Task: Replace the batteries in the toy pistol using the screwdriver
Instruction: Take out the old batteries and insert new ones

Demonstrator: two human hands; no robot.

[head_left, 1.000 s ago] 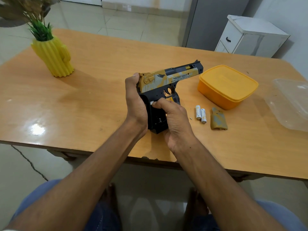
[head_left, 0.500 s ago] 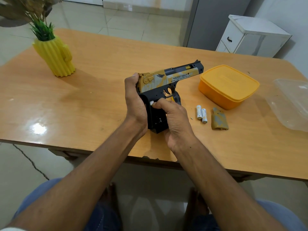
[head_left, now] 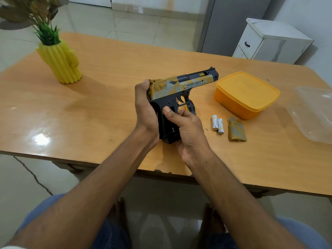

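almost nothing has moved, the left hand [head_left: 146, 112] still wraps the toy pistol [head_left: 181, 90] above the table [head_left: 107, 105] while the right hand [head_left: 188, 130] curls its thumb into the open grip, so press gently, two batteries [head_left: 218, 124] wait nearby.

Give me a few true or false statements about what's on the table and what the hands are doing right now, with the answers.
1. Both hands hold the toy pistol. True: the left hand grips its rear, the right hand its grip.
2. Two batteries lie on the table. True.
3. The grip cover is fitted on the pistol. False: it lies on the table beside the batteries.
4. The orange box is open. False: its lid is on.
5. A cactus-shaped vase stands far left. True.
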